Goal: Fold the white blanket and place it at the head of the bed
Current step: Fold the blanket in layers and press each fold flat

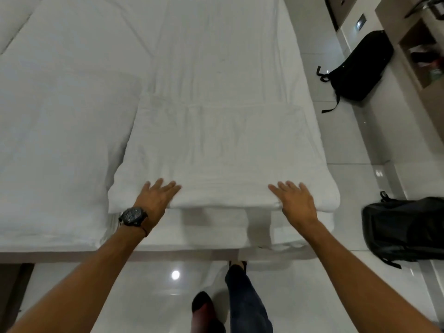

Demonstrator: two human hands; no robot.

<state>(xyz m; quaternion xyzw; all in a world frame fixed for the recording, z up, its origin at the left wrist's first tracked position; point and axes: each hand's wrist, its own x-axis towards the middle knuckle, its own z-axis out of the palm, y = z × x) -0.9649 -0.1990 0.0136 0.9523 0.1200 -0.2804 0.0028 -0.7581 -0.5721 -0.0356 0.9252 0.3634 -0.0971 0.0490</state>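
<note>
Folded white blanket pressed flat on the bed.
Its near edge is touched by the left hand and right hand, fingers straight and spread.

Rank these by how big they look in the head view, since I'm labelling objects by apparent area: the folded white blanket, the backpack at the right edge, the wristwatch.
1. Folded white blanket, largest.
2. Backpack, cut off by the frame edge.
3. Wristwatch, smallest.
</note>
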